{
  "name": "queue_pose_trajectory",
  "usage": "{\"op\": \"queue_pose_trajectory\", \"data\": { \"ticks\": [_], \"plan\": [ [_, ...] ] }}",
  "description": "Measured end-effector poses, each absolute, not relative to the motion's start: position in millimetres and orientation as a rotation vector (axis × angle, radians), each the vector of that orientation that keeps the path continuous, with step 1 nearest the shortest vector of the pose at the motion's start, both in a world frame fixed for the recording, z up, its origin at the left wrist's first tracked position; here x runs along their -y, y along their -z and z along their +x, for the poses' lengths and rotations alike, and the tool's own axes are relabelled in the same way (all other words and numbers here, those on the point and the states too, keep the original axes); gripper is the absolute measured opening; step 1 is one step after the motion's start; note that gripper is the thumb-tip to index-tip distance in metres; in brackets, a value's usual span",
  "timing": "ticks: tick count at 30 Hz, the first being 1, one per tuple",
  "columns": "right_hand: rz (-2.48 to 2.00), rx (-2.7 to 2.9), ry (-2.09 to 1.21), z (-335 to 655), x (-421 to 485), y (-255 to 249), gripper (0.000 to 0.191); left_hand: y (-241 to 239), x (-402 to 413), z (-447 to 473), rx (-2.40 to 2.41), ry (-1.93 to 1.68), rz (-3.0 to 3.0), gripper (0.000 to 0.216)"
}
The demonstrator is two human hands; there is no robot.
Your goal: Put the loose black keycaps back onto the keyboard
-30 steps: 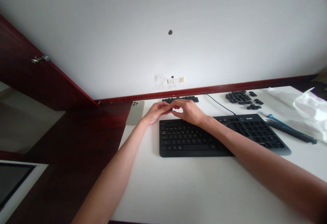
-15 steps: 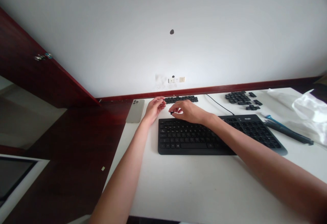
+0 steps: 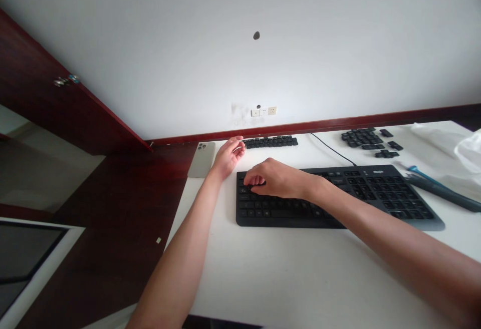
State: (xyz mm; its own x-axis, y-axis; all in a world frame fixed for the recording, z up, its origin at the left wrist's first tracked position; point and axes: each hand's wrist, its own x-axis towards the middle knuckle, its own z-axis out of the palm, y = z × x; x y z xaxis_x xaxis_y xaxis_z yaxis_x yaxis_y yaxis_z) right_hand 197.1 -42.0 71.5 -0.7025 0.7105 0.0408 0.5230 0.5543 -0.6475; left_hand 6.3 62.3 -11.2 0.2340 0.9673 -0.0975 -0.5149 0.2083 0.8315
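My right hand point(image 3: 274, 180) rests on the upper left corner of the black keyboard point(image 3: 376, 194), fingers bent and pressed together down onto the keys. Whatever is under the fingertips is hidden. My left hand point(image 3: 229, 155) hovers just left of the keyboard's far corner, fingers loosely apart and holding nothing. Its fingertips are near a row of loose black keycaps point(image 3: 270, 141) lying by the wall.
The keyboard lies on a white table point(image 3: 300, 279). A phone point(image 3: 203, 158) lies face down at the table's left edge. More loose keycaps point(image 3: 366, 138) sit at the far right. Dark tools point(image 3: 439, 189) and a clear plastic bag point(image 3: 466, 153) lie right of the keyboard.
The hands have parted. My right hand, which pinched a small black keycap, has come down onto the keyboard's upper left. My left hand has drawn back to the left and opened.
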Motion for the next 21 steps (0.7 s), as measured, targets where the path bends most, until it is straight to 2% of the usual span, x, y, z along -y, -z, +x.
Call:
{"op": "queue_pose_trajectory", "data": {
  "ticks": [8,21],
  "plan": [
    [-1.129,2.55,-0.853,193.8,45.7,-69.4,0.02,9.7,-59.3,6.0,-0.699,-1.164,0.793,0.026],
    [-1.183,2.703,-0.55,183.0,54.3,-67.9,0.019,12.2,-60.3,5.8,-0.691,-1.161,0.824,0.023]
  ]
}}
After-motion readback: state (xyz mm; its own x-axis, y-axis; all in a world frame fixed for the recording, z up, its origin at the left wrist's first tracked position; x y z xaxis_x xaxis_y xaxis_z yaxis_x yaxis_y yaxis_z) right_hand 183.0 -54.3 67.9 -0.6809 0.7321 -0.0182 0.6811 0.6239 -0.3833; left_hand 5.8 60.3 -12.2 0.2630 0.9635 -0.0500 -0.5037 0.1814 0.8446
